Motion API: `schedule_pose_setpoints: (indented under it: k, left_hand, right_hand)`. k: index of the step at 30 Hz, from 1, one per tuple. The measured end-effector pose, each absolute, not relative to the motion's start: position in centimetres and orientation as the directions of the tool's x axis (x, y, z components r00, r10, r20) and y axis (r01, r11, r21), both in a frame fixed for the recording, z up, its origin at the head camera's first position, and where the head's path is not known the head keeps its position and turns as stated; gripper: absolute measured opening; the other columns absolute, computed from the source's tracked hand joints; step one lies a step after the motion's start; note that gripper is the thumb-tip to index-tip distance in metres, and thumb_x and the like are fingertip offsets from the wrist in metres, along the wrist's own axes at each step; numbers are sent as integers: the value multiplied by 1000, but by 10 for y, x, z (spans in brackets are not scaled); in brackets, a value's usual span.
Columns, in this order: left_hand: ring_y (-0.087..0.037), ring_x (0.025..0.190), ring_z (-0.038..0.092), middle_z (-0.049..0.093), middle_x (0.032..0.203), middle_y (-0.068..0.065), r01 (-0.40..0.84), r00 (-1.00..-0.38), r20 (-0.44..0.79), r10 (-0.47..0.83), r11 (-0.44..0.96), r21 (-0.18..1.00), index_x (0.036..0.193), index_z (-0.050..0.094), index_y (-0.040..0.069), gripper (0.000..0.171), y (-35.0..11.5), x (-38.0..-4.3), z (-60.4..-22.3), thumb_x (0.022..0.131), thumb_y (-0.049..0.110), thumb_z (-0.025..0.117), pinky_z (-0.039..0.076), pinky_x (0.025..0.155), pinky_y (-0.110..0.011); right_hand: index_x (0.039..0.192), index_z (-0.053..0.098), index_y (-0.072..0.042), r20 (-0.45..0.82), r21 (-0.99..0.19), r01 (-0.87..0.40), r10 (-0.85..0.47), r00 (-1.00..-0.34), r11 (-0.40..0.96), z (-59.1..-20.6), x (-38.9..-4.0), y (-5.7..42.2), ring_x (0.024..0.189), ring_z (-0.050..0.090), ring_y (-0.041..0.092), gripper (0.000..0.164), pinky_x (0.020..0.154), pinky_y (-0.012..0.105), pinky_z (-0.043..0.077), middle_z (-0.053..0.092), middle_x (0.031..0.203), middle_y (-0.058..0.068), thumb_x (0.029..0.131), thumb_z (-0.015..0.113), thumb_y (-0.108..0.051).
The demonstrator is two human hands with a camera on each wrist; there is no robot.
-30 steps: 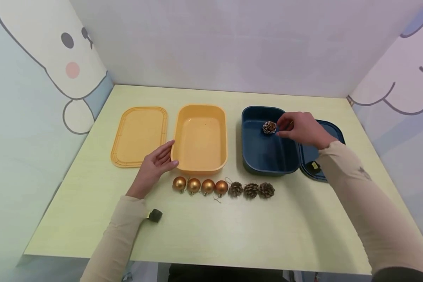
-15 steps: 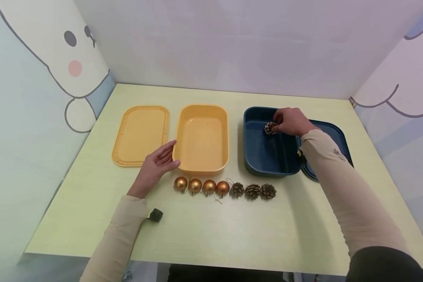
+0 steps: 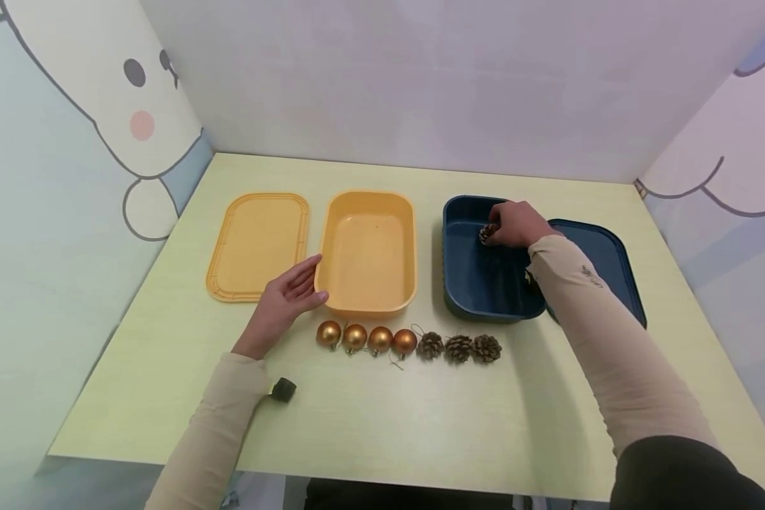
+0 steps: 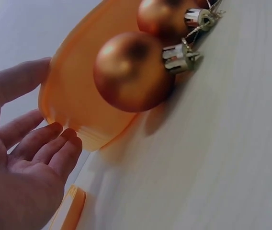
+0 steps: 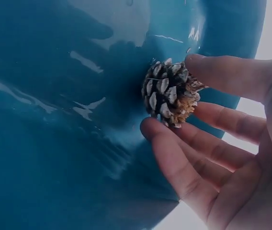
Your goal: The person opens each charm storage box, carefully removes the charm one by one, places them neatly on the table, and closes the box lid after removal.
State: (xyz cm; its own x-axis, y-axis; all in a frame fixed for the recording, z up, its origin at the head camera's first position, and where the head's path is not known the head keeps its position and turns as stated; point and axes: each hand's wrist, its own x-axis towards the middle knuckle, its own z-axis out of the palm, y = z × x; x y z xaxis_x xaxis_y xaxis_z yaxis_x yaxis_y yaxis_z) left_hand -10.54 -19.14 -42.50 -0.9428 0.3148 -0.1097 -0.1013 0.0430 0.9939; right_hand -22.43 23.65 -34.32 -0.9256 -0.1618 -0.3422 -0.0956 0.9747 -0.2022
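Observation:
My left hand (image 3: pixel 280 304) rests against the near left corner of a yellow plastic box (image 3: pixel 368 262). In the left wrist view its thumb and fingertips touch the outer wall, loosely spread around the corner. My right hand (image 3: pixel 516 223) reaches down into a dark blue box (image 3: pixel 484 283). There its thumb and fingers close in on both sides of a white-tipped pine cone (image 5: pixel 167 93) and pinch it against the box floor area. In the head view the hand partly covers this pine cone.
In front of the boxes runs a row of several copper-gold bauble ornaments (image 3: pixel 355 338), followed by three pine cones (image 3: pixel 458 348). A yellow lid (image 3: pixel 259 246) lies left of the yellow box. The blue lid (image 3: pixel 602 258) lies at the right, partly under my right sleeve. Walls enclose the table's back and sides.
My right hand has moved left and down from beside the pine cone until its fingers are around it. The left hand has stayed at the yellow box.

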Motion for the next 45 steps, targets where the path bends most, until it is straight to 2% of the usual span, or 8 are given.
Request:
schedule_pose_setpoints:
  k: [7,16,28,45]
  left_hand:
    - [-20,154,29,33,165,1,-102,-942,-110,316,42,994,156,38,19,71,-191,-105,-424,94,19,72,38,116,-19]
    - [-20,155,27,31,166,0,-104,-941,-114,317,50,993,157,36,17,73,-191,-104,-422,94,19,72,38,116,-17]
    - [-21,155,27,31,166,-2,-102,-942,-114,317,54,993,157,35,15,73,-191,-104,-422,94,19,72,39,116,-17]
    - [-20,154,28,32,166,-1,-95,-942,-109,316,61,994,157,36,17,72,-190,-104,-422,94,19,71,39,115,-16]
  right_hand:
    - [116,58,6,-342,-223,-108,-181,-922,969,-346,-222,236,93,56,37,37,87,52,53,63,109,27,90,70,-17]
    - [119,60,5,-326,-212,-148,-212,-921,966,-345,-217,234,99,58,39,39,92,54,53,65,113,27,89,72,-17]
    - [124,59,3,-291,-253,-175,-247,-924,952,-331,-203,231,102,62,37,40,93,55,55,67,116,25,90,72,-16]
    - [124,61,1,-179,-307,-278,-342,-923,910,-311,-165,229,99,68,34,39,88,54,59,69,115,24,89,74,-12]
